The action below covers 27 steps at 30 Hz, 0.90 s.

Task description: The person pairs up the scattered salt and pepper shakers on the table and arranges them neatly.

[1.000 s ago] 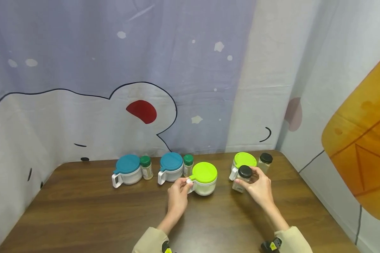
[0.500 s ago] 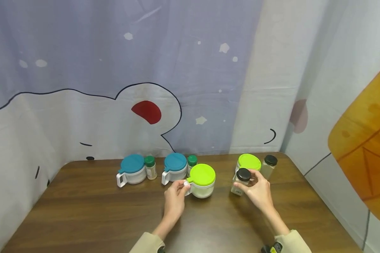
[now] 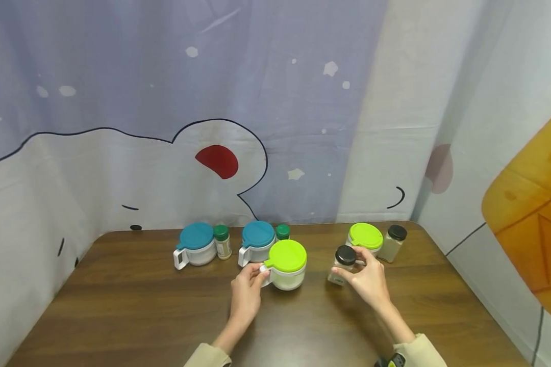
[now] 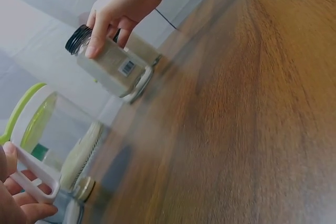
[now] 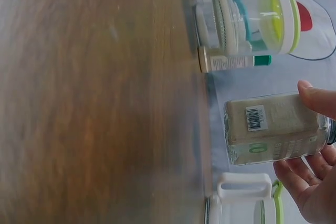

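Observation:
My left hand (image 3: 246, 294) grips the white handle of a clear seasoning jar (image 3: 288, 260) with a lime-green lid. This jar hangs a little above the table in the right wrist view. Its body hides part of a green-capped spice shaker (image 3: 282, 232) behind it. Fingers and thumb of my right hand (image 3: 369, 279) pinch a square glass spice jar (image 5: 275, 128) with a black lid and pale powder inside. That jar is tilted and held off the table, in front of a second lime-lidded jar (image 3: 366, 235). A second black-lidded spice jar (image 3: 392, 243) stands to its right.
Two blue-lidded seasoning jars (image 3: 197, 243) (image 3: 258, 240) stand along the back of the wooden table (image 3: 133, 306). Beside the left one is another green-capped shaker (image 3: 222, 242). A printed curtain (image 3: 303, 117) hangs behind the table edge.
Both hands have moved left and slightly nearer with their jars. The lime-lidded jar now covers more of the shaker behind it. The view has swung a little to the left.

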Available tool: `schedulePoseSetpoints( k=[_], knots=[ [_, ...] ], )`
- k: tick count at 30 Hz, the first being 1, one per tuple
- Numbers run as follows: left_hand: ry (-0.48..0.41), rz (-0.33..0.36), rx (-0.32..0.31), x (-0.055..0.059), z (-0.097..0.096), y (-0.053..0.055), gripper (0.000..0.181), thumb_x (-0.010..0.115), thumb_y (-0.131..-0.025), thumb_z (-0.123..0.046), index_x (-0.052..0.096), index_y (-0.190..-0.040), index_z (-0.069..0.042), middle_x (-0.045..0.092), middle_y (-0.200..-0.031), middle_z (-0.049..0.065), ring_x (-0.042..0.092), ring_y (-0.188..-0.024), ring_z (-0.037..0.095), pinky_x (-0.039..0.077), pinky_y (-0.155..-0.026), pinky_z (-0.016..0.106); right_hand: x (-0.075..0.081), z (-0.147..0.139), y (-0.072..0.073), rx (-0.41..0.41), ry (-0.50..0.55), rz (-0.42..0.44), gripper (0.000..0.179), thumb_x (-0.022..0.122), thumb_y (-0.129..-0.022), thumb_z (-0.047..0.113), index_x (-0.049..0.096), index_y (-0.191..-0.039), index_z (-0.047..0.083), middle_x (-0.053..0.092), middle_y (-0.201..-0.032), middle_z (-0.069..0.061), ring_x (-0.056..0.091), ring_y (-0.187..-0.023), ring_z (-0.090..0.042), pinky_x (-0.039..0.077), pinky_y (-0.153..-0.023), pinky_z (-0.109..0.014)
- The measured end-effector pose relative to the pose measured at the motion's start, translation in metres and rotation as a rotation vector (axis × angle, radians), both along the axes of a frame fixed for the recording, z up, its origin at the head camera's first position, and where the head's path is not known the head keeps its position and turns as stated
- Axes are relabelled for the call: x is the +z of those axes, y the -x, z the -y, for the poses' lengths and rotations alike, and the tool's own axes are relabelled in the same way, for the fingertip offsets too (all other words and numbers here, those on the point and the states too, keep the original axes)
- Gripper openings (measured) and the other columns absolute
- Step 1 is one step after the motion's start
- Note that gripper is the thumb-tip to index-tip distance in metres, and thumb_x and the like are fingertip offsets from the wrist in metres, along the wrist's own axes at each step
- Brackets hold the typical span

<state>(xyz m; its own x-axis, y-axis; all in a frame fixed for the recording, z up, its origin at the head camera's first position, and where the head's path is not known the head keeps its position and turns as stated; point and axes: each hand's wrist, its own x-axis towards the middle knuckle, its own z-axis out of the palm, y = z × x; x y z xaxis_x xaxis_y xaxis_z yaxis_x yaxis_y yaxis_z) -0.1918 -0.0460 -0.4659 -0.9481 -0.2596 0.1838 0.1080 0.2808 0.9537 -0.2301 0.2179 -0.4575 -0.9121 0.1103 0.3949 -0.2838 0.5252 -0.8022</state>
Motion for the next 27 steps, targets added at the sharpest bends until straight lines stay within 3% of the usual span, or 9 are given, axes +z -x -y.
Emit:
schedulePoseSetpoints(
  k=[6, 15, 27],
  knots=[
    [0.021, 0.014, 0.010, 0.000, 0.008, -0.005, 0.017, 0.066, -0.089, -0.009, 0.067, -0.103, 0.002, 0.072, -0.102, 0.020, 0.070, -0.098, 0.030, 0.056, -0.085, 0.037, 0.000, 0.009, -0.001, 0.040, 0.029, 0.007, 0.064, 0.091, -0.058, 0.006, 0.060, -0.114, -0.002, 0.070, -0.103, -0.016, 0.060, -0.085, 0.008, 0.053, -0.074, -0.010],
    [0.016, 0.013, 0.034, -0.002, 0.017, -0.009, 0.017, 0.066, -0.088, -0.007, 0.067, -0.103, 0.003, 0.072, -0.101, 0.021, 0.071, -0.096, 0.030, 0.057, -0.084, 0.037, 0.001, 0.020, -0.001, 0.084, 0.038, 0.025, 0.063, 0.091, -0.058, 0.008, 0.061, -0.113, -0.001, 0.069, -0.103, -0.014, 0.066, -0.087, -0.008, 0.056, -0.076, -0.019],
    [0.030, 0.046, 0.052, -0.002, 0.029, -0.013, 0.017, 0.065, -0.090, -0.007, 0.067, -0.104, 0.002, 0.072, -0.103, 0.020, 0.070, -0.098, 0.029, 0.056, -0.085, 0.037, 0.002, 0.035, 0.000, 0.135, 0.053, 0.026, 0.060, 0.091, -0.059, 0.011, 0.061, -0.110, 0.001, 0.070, -0.102, -0.012, 0.064, -0.088, -0.003, 0.055, -0.080, -0.019]
  ],
)
